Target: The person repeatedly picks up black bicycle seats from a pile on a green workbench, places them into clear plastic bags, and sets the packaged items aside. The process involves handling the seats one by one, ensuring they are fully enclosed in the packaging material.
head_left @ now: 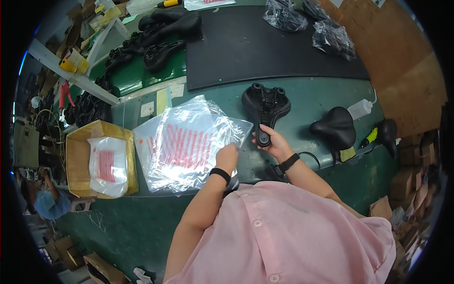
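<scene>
My right hand [276,144] grips the narrow nose of a black bicycle saddle [266,105]. The saddle is turned underside up, with its wide end pointing away from me. Left of it, clear plastic bags [184,146] with red print lie in a loose, fanned pile. My left hand [227,158] is closed at the right edge of this pile, pinching the edge of a bag; its fingertips are partly hidden. Each wrist wears a black band.
A cardboard box [128,161] with more bags stands left. Another black saddle [334,128] and a white squeeze bottle [360,109] lie right. Behind are a black mat [274,52], wrapped saddles [332,39] and a heap of bare saddles [163,49]. A person [49,199] sits far left.
</scene>
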Demonstrator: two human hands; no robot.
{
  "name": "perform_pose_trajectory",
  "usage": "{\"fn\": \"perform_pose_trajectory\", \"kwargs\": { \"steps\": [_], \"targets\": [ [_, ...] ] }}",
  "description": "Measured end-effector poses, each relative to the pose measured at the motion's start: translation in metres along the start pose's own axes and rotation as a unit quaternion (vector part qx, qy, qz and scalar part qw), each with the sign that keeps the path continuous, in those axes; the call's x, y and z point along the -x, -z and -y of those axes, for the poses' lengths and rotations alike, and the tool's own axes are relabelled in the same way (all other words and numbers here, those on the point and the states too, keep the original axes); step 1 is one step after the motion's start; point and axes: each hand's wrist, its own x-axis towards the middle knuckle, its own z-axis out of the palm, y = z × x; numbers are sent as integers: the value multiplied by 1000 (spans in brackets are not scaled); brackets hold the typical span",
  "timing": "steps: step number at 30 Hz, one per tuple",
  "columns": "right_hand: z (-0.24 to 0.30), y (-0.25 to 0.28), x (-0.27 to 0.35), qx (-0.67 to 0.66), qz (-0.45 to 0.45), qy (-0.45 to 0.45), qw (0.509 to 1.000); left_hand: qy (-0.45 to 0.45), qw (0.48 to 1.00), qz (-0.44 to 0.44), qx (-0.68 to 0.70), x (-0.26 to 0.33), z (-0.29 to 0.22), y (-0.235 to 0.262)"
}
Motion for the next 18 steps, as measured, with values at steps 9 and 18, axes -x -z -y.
{"fn": "perform_pose_trajectory", "kwargs": {
  "steps": [9,18],
  "targets": [
    [-11,-26,47,109,92,-1,990,101,950,3,296,23,56,46],
    [-67,-56,-27,157,98,-32,982,151,846,38,510,29,55,61]
  ]
}}
